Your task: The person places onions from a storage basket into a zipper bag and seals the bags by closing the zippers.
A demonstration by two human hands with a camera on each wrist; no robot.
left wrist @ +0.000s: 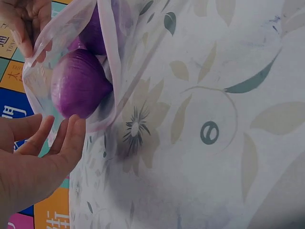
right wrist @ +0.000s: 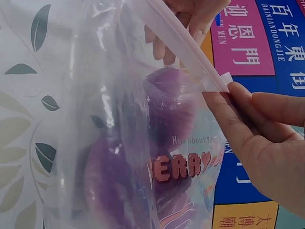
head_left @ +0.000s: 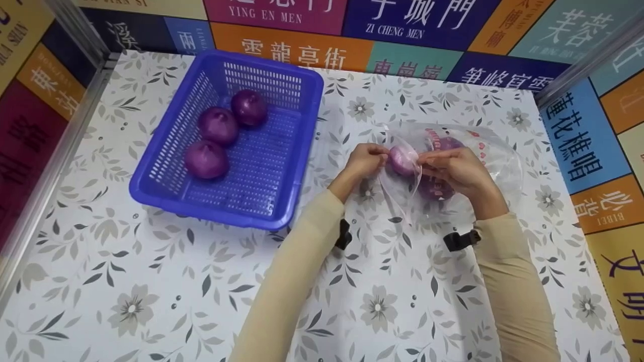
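Note:
A clear zip bag (head_left: 495, 151) with printed red lettering lies on the table, with purple onions inside. One onion (head_left: 404, 161) sits just inside the bag's mouth; in the left wrist view the same onion (left wrist: 81, 83) shows in the opening. My left hand (head_left: 365, 162) has its fingertips against this onion, the fingers (left wrist: 71, 138) loosely extended. Across the opening, my right hand (head_left: 458, 168) pinches the bag's rim between thumb and fingers, as the right wrist view shows. Deeper in the bag, other onions (right wrist: 112, 181) blur behind the plastic.
A blue plastic basket (head_left: 214, 213) stands left of the bag. It holds a lower onion (head_left: 207, 160), a middle onion (head_left: 219, 125) and an upper onion (head_left: 249, 108). Lettered panels (head_left: 302, 45) wall the flower-patterned table (head_left: 201, 311) at the back and sides.

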